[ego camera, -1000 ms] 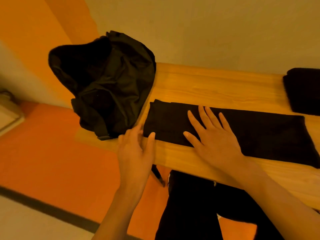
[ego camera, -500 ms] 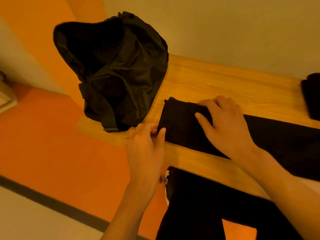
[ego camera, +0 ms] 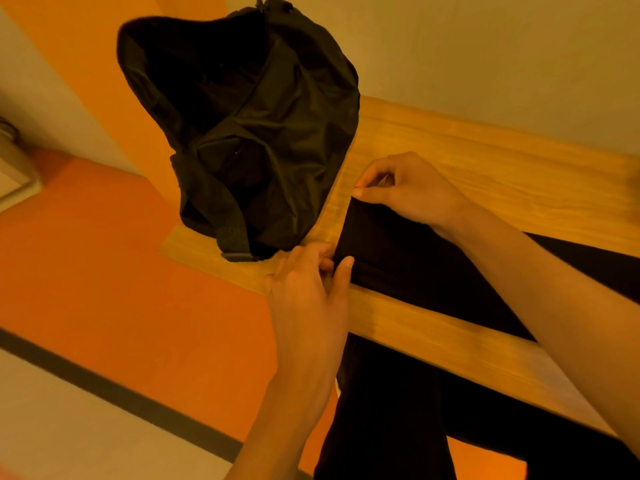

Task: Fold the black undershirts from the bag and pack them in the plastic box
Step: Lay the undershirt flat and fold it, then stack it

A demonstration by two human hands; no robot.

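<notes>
A black undershirt [ego camera: 415,265] lies folded into a long strip across the wooden table [ego camera: 485,157]. My right hand [ego camera: 412,188] pinches the far corner of the strip's left end. My left hand [ego camera: 311,289] pinches the near corner of that same end, thumb on top of the cloth. The black bag [ego camera: 249,133] stands open and crumpled on the table's left end, just left of both hands. The plastic box is out of sight.
The table's near edge runs diagonally from the bag toward the lower right. Below it are my dark trouser legs [ego camera: 398,410] and an orange floor [ego camera: 138,271]. A pale wall rises behind the table. A pale object [ego camera: 10,171] sits at the far left.
My right hand lifted off the flat strip and moved left to its far corner, now pinching it. My left hand closed on the near corner. The camera shifted left, hiding the dark pile at right.
</notes>
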